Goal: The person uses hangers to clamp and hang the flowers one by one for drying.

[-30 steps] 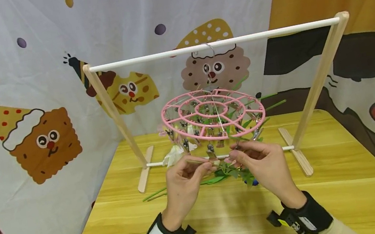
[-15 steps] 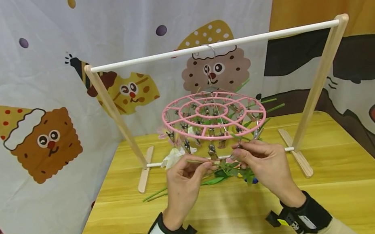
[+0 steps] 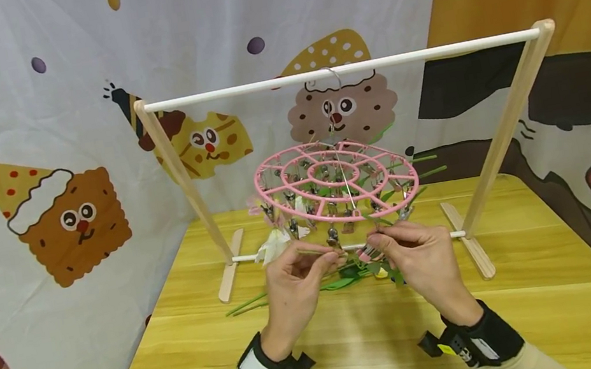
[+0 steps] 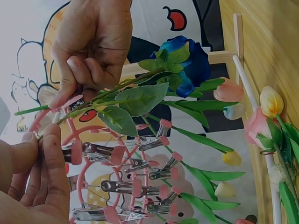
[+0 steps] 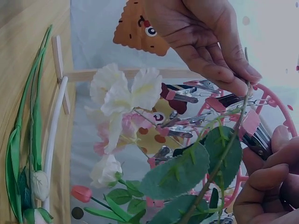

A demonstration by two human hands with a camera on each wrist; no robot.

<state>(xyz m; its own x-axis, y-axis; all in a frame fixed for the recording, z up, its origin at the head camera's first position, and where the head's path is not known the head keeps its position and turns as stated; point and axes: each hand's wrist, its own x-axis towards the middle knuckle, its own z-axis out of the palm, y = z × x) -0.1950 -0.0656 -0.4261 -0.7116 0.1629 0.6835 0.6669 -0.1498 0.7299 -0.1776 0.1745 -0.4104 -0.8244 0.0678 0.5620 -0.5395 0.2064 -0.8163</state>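
My left hand (image 3: pixel 296 284) pinches the stem of an artificial blue rose (image 4: pixel 189 67) between thumb and fingertips. The stem (image 4: pixel 88 100) slants across towards my right hand, and its green leaves (image 5: pixel 180 170) hang below. My right hand (image 3: pixel 420 258) pinches a metal clip (image 5: pixel 256 140) with pink tips, close beside the stem. Whether the clip touches the stem I cannot tell. Both hands are just below the front rim of a round pink hanger (image 3: pixel 342 221), from which several such clips dangle. In the head view the hands and leaves hide most of the rose.
A wooden rack (image 3: pixel 512 124) with a white top bar (image 3: pixel 234 91) carries the hanger. Clipped flowers hang there, including a white flower (image 5: pixel 121 93) and tulips (image 4: pixel 229 88). More green stems (image 5: pixel 32 121) lie on the wooden table (image 3: pixel 323 361). A printed cloth (image 3: pixel 79 64) stands behind.
My left hand has shifted slightly right. The clip in my right hand shows more plainly, its pink tip pointing left, and the rose's leaves have moved a little right and down.
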